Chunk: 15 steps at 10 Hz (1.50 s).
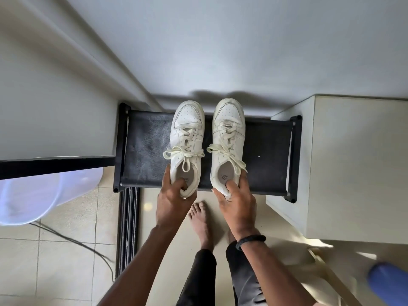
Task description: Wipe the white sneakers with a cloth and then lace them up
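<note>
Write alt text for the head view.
Looking down, the left hand grips the heel of the left sneaker and the right hand the right sneaker; both white, laced shoes sit side by side on a black fabric rack.

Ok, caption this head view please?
Left hand and right hand grip the heels of laced white sneakers on a black rack.

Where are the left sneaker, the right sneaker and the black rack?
left sneaker (188, 117): head view, toe cap.
right sneaker (229, 113): head view, toe cap.
black rack (150, 151): head view, bare fabric shelf.
</note>
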Each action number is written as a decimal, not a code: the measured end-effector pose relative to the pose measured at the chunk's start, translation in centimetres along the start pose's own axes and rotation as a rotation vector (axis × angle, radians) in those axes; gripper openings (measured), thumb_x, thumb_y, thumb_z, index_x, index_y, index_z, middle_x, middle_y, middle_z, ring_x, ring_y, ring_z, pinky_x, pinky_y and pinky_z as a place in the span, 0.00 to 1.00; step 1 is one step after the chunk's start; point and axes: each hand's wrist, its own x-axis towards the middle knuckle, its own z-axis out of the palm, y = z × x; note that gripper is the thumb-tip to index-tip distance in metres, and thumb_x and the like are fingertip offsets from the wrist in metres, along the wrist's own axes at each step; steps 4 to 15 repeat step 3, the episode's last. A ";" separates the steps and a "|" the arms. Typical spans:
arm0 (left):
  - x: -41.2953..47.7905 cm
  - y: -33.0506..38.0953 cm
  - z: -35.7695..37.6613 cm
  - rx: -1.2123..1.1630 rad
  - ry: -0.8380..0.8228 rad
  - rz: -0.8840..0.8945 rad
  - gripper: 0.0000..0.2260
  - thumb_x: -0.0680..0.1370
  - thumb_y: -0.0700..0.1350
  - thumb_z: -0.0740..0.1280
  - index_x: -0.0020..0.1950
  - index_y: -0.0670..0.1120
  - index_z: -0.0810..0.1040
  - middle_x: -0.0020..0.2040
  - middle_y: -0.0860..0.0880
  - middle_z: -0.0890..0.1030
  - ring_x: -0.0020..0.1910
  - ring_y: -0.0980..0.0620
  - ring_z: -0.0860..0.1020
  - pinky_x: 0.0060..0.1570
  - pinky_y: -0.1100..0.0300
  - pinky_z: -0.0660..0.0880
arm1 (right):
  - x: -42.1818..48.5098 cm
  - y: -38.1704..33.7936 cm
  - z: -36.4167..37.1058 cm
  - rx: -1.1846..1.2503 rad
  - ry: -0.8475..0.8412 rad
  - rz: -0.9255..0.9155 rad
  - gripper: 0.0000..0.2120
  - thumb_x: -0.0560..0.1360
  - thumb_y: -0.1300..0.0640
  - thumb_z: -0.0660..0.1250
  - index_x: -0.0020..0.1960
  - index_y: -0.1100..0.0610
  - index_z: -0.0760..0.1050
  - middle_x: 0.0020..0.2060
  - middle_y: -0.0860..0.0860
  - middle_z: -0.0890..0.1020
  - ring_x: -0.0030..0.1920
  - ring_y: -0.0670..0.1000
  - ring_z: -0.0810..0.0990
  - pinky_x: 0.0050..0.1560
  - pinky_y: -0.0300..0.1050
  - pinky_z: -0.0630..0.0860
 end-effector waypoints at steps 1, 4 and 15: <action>0.0 -0.3 0.0 0.014 -0.003 -0.013 0.14 0.67 0.44 0.80 0.39 0.44 0.74 0.71 0.37 0.72 0.47 0.36 0.81 0.33 0.51 0.79 | 0.0 -0.1 -0.2 -0.003 0.024 -0.013 0.16 0.69 0.49 0.79 0.42 0.56 0.75 0.68 0.58 0.74 0.46 0.59 0.84 0.35 0.44 0.80; 0.4 0.4 -0.7 0.102 -0.046 0.006 0.17 0.68 0.49 0.79 0.47 0.43 0.77 0.72 0.38 0.70 0.47 0.36 0.82 0.35 0.48 0.81 | 0.0 -0.6 -0.5 -0.024 -0.018 -0.010 0.15 0.70 0.49 0.79 0.45 0.56 0.77 0.69 0.60 0.73 0.48 0.59 0.85 0.38 0.46 0.82; 0.4 0.4 -0.7 0.102 -0.046 0.006 0.17 0.68 0.49 0.79 0.47 0.43 0.77 0.72 0.38 0.70 0.47 0.36 0.82 0.35 0.48 0.81 | 0.0 -0.6 -0.5 -0.024 -0.018 -0.010 0.15 0.70 0.49 0.79 0.45 0.56 0.77 0.69 0.60 0.73 0.48 0.59 0.85 0.38 0.46 0.82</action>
